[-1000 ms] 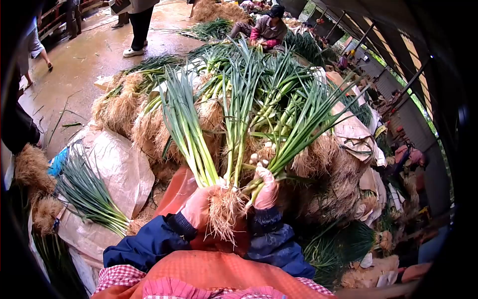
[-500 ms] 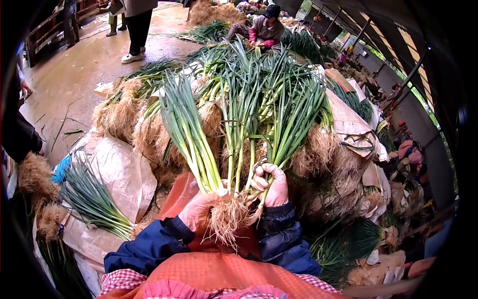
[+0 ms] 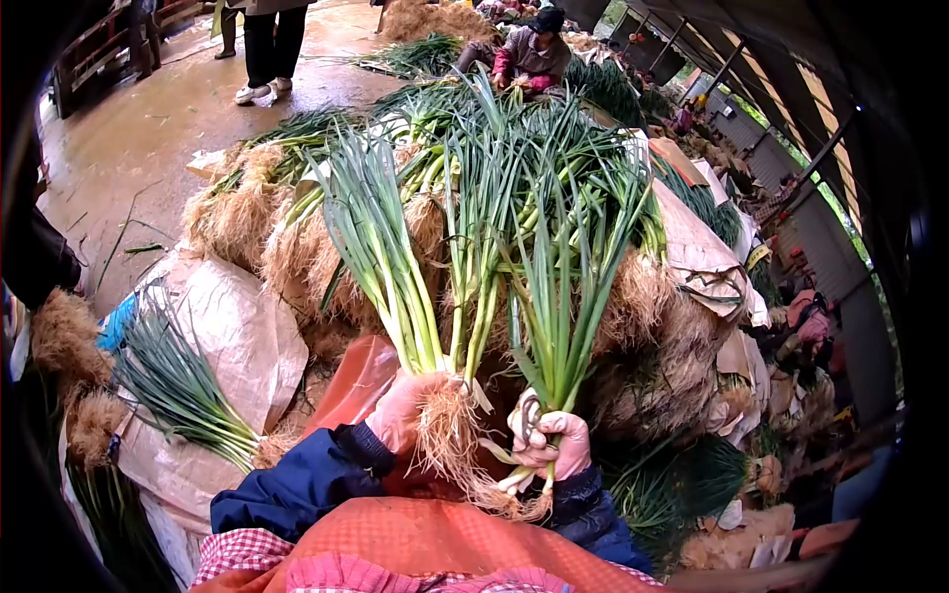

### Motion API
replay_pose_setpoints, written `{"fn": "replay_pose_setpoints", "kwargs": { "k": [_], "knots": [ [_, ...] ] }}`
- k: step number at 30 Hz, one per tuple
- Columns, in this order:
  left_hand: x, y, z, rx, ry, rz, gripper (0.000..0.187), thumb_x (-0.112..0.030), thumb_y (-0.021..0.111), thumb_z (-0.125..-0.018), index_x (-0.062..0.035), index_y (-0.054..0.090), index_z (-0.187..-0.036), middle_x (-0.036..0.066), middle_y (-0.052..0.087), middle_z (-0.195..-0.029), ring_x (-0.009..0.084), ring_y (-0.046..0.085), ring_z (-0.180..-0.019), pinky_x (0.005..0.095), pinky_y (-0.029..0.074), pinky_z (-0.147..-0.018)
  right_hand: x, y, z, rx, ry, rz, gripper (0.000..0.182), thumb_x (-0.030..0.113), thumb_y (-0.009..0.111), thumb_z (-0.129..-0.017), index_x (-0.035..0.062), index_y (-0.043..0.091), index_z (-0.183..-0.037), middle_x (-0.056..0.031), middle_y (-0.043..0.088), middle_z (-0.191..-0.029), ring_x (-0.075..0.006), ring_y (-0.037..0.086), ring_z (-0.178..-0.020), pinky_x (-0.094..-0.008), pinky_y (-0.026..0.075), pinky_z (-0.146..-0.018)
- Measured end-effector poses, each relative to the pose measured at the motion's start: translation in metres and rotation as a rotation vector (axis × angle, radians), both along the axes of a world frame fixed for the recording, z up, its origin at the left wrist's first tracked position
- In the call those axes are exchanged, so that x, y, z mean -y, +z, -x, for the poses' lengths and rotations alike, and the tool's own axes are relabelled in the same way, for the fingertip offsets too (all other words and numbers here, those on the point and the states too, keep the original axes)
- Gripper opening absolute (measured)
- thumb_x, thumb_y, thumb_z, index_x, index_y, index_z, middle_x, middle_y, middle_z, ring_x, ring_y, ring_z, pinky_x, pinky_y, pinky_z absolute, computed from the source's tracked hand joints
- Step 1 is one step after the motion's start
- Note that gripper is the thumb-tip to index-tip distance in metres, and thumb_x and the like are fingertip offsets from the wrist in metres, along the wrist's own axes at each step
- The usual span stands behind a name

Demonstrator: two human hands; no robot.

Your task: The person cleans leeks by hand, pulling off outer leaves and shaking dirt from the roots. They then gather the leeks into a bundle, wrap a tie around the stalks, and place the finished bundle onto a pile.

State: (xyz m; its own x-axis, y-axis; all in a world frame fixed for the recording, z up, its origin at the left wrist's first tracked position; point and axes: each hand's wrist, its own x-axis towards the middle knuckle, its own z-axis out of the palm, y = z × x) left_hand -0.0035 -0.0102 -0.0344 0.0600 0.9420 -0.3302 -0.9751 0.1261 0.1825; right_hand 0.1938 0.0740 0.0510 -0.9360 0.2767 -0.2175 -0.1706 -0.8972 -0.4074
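Two bunches of green onions stand upright before me, leaves pointing away, roots toward my body. My left hand (image 3: 403, 407), in a pale glove, is closed round the white base of the left bunch (image 3: 410, 321); its roots (image 3: 450, 430) hang over the fingers. Lower and to the right, my gloved right hand (image 3: 554, 443) is wrapped round the stems of a smaller bunch (image 3: 559, 346). White stem ends and roots (image 3: 519, 494) stick out below that hand. A gap shows between the hands, though the roots of both bunches touch.
A big heap of green onions (image 3: 633, 306) lies just beyond my hands. At the left a loose bunch (image 3: 183, 395) rests on brown sacking (image 3: 247, 326). A person (image 3: 534, 54) crouches behind the heap; another person's legs (image 3: 275, 49) stand on the wet floor (image 3: 148, 148).
The right-hand bunch has moved down and away from the left one, opening a gap between the hands. The left bunch has barely moved. The standing person's legs have shifted.
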Motion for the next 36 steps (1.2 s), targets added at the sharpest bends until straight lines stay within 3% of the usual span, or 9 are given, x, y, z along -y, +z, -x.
{"fn": "replay_pose_setpoints", "kwargs": {
  "k": [6, 9, 11, 14, 19, 21, 25, 33, 36],
  "knots": [
    [0.013, 0.009, 0.0, -0.028, -0.067, -0.068, 0.021, -0.008, 0.06, -0.083, 0.0017, 0.059, -0.101, 0.011, 0.066, -0.085, 0.0176, 0.065, -0.07, 0.0279, 0.055, -0.061, -0.028, -0.033, 0.033, 0.397, -0.444, -0.66, 0.027, -0.003, 0.056, -0.084, -0.0008, 0.052, -0.111, -0.0044, 0.058, -0.081, -0.0032, 0.042, -0.045, -0.0174, 0.033, -0.037],
    [0.022, 0.02, -0.008, -0.216, -0.024, -0.07, 0.02, -0.009, 0.06, -0.084, 0.0018, 0.059, -0.101, 0.008, 0.066, -0.086, 0.0165, 0.065, -0.07, 0.0263, 0.054, -0.062, -0.065, -0.066, 0.088, 0.512, -0.46, -0.925, 0.007, 0.004, 0.059, -0.086, 0.003, 0.055, -0.092, -0.0001, 0.053, -0.062, -0.0053, 0.042, -0.04, -0.0204, 0.034, -0.035],
    [0.025, 0.011, -0.002, -0.218, -0.082, -0.071, 0.019, -0.009, 0.06, -0.085, 0.0018, 0.058, -0.1, 0.008, 0.066, -0.087, 0.0161, 0.065, -0.071, 0.0263, 0.054, -0.062, -0.103, -0.122, 0.113, 0.303, -0.412, -0.749, 0.022, 0.01, 0.047, -0.095, -0.0026, 0.053, -0.112, -0.0026, 0.06, -0.073, -0.0097, 0.054, -0.051, -0.0213, 0.048, -0.044],
    [0.027, 0.012, 0.002, -0.203, -0.091, -0.043, 0.019, -0.009, 0.06, -0.085, 0.002, 0.058, -0.1, 0.008, 0.066, -0.087, 0.0161, 0.065, -0.072, 0.0264, 0.054, -0.063, -0.104, -0.139, 0.145, 0.277, -0.947, -1.456, 0.007, 0.009, 0.05, -0.092, 0.0029, 0.054, -0.093, 0.0011, 0.05, -0.069, -0.0091, 0.046, -0.051, -0.0218, 0.042, -0.043],
    [0.023, 0.019, 0.003, -0.017, -0.106, 0.07, 0.017, -0.012, 0.059, -0.084, 0.0011, 0.058, -0.096, 0.009, 0.065, -0.082, 0.018, 0.064, -0.066, 0.0277, 0.054, -0.06, -0.004, -0.051, 0.084, 0.252, -0.64, -0.465, 0.042, 0.003, 0.064, -0.08, 0.0059, 0.057, -0.121, -0.0014, 0.064, -0.087, -0.0099, 0.055, -0.064, -0.0224, 0.043, -0.051],
    [0.019, 0.019, -0.007, 0.067, -0.054, 0.057, 0.017, -0.012, 0.059, -0.083, -0.0003, 0.059, -0.096, 0.009, 0.065, -0.079, 0.018, 0.063, -0.063, 0.0273, 0.054, -0.057, -0.022, -0.036, 0.063, 0.761, -0.279, -1.792, 0.038, 0.026, 0.062, -0.087, 0.0034, 0.058, -0.117, -0.0029, 0.065, -0.087, -0.0093, 0.058, -0.07, -0.0263, 0.05, -0.057],
    [0.011, 0.024, -0.007, 0.197, 0.093, 0.049, 0.02, -0.016, 0.055, -0.086, -0.0002, 0.059, -0.097, 0.01, 0.065, -0.081, 0.0202, 0.064, -0.066, 0.0317, 0.055, -0.059, -0.024, -0.045, 0.057, 0.448, -0.304, -0.371, 0.033, 0.016, 0.064, -0.083, -0.0004, 0.06, -0.111, -0.0046, 0.063, -0.078, -0.0103, 0.056, -0.064, -0.0257, 0.048, -0.06],
    [0.008, 0.025, -0.014, 0.222, 0.052, -0.036, 0.022, -0.016, 0.058, -0.085, 0.0001, 0.059, -0.101, 0.011, 0.065, -0.088, 0.0228, 0.063, -0.077, 0.034, 0.054, -0.071, -0.038, -0.036, 0.074, -0.015, -0.381, -0.345, 0.026, 0.024, 0.049, -0.094, -0.0005, 0.058, -0.098, -0.004, 0.059, -0.076, -0.0159, 0.056, -0.074, -0.0279, 0.048, -0.067],
    [0.016, 0.021, -0.009, 0.341, 0.104, -0.005, 0.023, -0.016, 0.057, -0.086, 0.0003, 0.058, -0.102, 0.012, 0.064, -0.091, 0.0235, 0.063, -0.078, 0.0347, 0.053, -0.071, -0.034, -0.03, 0.048, 0.078, -0.201, -0.246, 0.022, 0.023, 0.046, -0.095, 0.0026, 0.054, -0.091, 0.0041, 0.036, -0.055, -0.0088, 0.033, -0.047, -0.0233, 0.03, -0.046]
  ]
}}
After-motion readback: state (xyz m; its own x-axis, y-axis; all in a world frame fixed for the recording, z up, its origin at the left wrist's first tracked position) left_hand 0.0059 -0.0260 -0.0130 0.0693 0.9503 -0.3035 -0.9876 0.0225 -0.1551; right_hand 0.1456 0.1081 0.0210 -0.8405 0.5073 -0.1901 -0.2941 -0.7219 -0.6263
